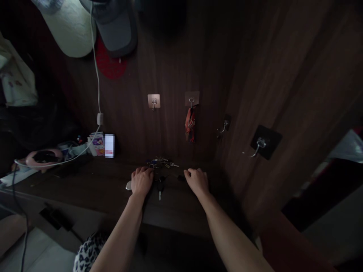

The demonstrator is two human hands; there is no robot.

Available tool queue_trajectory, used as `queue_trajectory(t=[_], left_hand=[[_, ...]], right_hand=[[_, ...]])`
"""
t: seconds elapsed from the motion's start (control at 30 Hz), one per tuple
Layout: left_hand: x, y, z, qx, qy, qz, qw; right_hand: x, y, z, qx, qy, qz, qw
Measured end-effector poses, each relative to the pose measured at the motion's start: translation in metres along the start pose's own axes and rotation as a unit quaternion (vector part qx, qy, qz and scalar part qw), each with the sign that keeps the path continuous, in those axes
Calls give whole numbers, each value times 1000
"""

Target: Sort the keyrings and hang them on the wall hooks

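My left hand (141,181) rests low over the dark wooden shelf, its fingers curled. A pale rounded object (128,185) pokes out beside it. Just right of that hand lies a key with a black head (160,194), along with a dark fob (162,179). My right hand (197,181) is also curled, thumb toward the left, close to a small dark piece (180,178). What either hand holds is hidden under the fingers. Behind both hands, a pile of loose keys (161,161) lies against the back panel.
A metal hook (154,102) is stuck on the back panel. Another hook carries a red lanyard (190,124). Black-backed hooks (265,142) jut from the right wall. A lit phone (109,146), small boxes (98,143) and a white cable (98,83) stand left. Caps (113,34) hang above.
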State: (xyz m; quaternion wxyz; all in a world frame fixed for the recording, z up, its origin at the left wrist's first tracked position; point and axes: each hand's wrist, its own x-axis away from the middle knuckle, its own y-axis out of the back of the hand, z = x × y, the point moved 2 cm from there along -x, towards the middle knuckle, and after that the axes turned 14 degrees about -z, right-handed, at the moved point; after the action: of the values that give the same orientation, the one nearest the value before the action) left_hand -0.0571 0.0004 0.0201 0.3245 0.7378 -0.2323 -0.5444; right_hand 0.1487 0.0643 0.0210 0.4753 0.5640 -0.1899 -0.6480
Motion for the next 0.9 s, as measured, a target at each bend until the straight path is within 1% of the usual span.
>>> queue_trajectory(t=[0.1, 0.2, 0.33, 0.43, 0.6, 0.7, 0.83, 0.9], left_hand=[[1, -1, -3, 20, -36, -5, 999], [3, -1, -9, 41, -70, -16, 997], [4, 1, -20, 81, -99, -37, 991], [5, 2, -27, 99, -126, -37, 986], [9, -2, -29, 84, -98, -26, 991], [9, -5, -27, 89, -99, -19, 991], [7, -5, -26, 112, -106, -20, 988], [5, -4, -25, 143, -97, -34, 984]], right_hand=[[-1, 4, -1, 15, 3, 3, 1000], [-1, 4, -1, 19, 9, -10, 1000], [1, 3, 1, -4, 39, -65, 997], [2, 2, 4, -26, 63, -105, 992], [3, -2, 7, -57, 90, -119, 987], [3, -3, 8, -64, 97, -117, 986], [4, -4, 9, -77, 106, -125, 983], [4, -6, 10, -91, 111, -131, 981]])
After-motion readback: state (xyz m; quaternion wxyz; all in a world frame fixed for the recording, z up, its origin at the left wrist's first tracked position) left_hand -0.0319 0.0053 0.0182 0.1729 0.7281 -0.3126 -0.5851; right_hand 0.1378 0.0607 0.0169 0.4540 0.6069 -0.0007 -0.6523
